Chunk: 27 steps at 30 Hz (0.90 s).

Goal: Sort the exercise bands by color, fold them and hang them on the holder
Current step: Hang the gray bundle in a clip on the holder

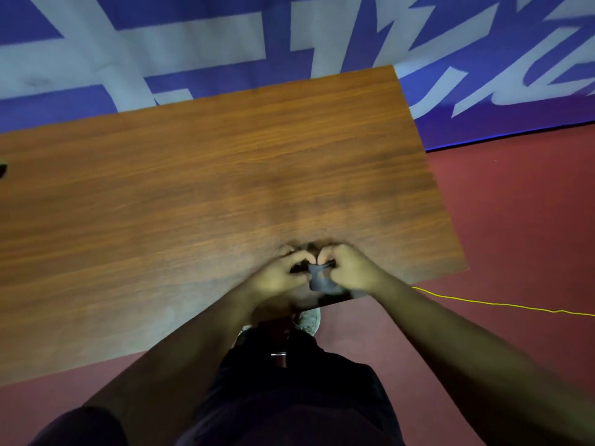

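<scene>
Head view, the only one you have:

- The band (319, 279) is dark grey and sits at about 5 o'clock on the table (193, 188), right at the near edge and between your two hands.
- Your left hand (281, 278) has its fingers curled and pinches the band's left side. Your right hand (352, 270) does the same on the right side. The fingertips of both hands meet at the band's 12 o'clock end.
- Handling, my read: it's thin elastic, so light, limp and stretchy, with no stiffness to hold a crease. It'll spring open if you ease off. Keep a pinch on the fold line and one on the free ends. Gripping flat across the width beats gripping the edge.
- Orientation: the visible strip runs roughly from 12 to 6. The far end is under your fingertips and the near end points at the table edge and you. The rest is hidden by your hands and blurred, so I can't tell its full length or how many folds it has.
- No holder or other bands are in frame.
- A small dark thing (2, 170) sits at 9 o'clock on the frame edge, and I can't tell what it is.
- A yellow cable (483, 304) lies on the red floor at 3 o'clock, well clear of the table. A shoe (309, 320) shows under the near edge.
</scene>
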Each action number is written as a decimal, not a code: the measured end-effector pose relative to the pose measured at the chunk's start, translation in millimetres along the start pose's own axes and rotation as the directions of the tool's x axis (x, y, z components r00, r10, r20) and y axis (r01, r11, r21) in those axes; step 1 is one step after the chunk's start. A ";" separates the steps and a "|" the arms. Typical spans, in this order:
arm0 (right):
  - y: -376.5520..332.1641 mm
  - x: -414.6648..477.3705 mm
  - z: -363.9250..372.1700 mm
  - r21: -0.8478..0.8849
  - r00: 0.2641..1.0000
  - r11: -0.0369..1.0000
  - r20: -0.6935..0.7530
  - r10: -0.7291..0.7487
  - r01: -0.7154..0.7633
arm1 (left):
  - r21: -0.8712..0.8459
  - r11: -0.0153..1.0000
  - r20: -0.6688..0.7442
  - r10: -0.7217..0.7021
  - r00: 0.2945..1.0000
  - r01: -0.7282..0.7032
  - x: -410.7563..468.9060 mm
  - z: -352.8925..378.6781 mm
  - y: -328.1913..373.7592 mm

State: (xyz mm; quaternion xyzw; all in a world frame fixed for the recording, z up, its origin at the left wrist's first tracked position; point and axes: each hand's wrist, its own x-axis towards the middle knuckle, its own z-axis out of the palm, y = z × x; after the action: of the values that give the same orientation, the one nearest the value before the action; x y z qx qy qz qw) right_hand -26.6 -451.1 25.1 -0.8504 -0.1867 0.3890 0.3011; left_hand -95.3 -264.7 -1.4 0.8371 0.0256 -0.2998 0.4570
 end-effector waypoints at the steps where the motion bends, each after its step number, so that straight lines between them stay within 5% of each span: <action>1: -9.3 0.6 -15.4 0.079 0.999 0.996 0.028 0.031 -0.033 | -0.048 0.997 -0.025 0.066 0.998 -0.067 -2.5 -9.3 6.5; 4: -47.6 -0.4 -62.3 0.264 0.998 0.965 0.065 -0.010 -0.007 | -0.113 0.978 -0.083 0.168 0.982 -0.177 -9.1 -50.5 34.2; 11: -154.3 -24.9 -151.6 0.592 0.983 0.784 -0.093 -0.160 0.184 | -0.173 0.926 -0.287 0.278 0.917 -0.335 -60.8 -154.6 124.3; 16: -217.2 -42.7 -192.9 0.776 0.959 0.566 -0.192 -0.209 0.279 | 0.139 0.903 -0.375 0.429 0.822 -0.407 -88.8 -205.5 174.1; 21: -273.6 -58.5 -232.8 0.640 0.918 0.660 -0.235 -0.319 0.393 | 0.309 0.845 -0.554 0.533 0.640 -0.436 -113.6 -257.5 224.8; 27: -337.4 -76.8 -276.5 0.323 0.819 0.755 -0.292 -0.494 0.571 | 0.267 0.838 -0.642 0.523 0.561 -0.476 -141.8 -328.6 279.2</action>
State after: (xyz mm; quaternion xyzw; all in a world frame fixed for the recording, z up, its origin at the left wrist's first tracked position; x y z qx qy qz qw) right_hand 111.2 -342.3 431.7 -0.7150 -0.3097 0.2337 0.5816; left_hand 34.2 -137.7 414.7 0.8726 -0.0529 0.1764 0.4524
